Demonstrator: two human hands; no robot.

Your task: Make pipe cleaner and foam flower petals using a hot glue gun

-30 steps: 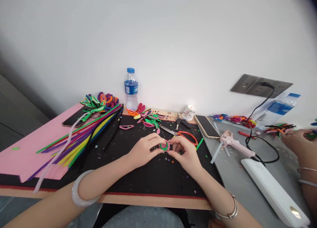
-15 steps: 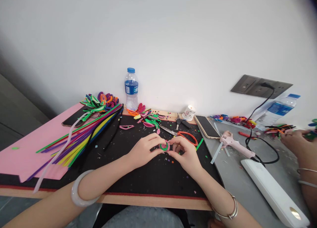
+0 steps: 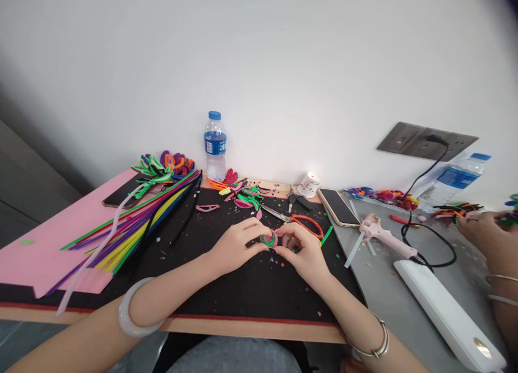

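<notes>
Between the fingertips of both hands is a small coil of pink and green pipe cleaner, held above the black mat. My left hand pinches its left side with thumb and forefinger. At its right side, my right hand grips it the same way, with the other fingers curled in. Orange-handled scissors lie just behind my right hand, beside a short green pipe cleaner. A pink leaf-shaped loop rests farther left on the mat.
Loose pipe cleaners lie on pink paper at left. Behind the mat stand a water bottle and a paper cup. To the right are a phone, a glue gun, a white case and another person's hand.
Both hands keep their pinch on the coil in nearly the same place. The other person's hand at right has shifted very slightly.
</notes>
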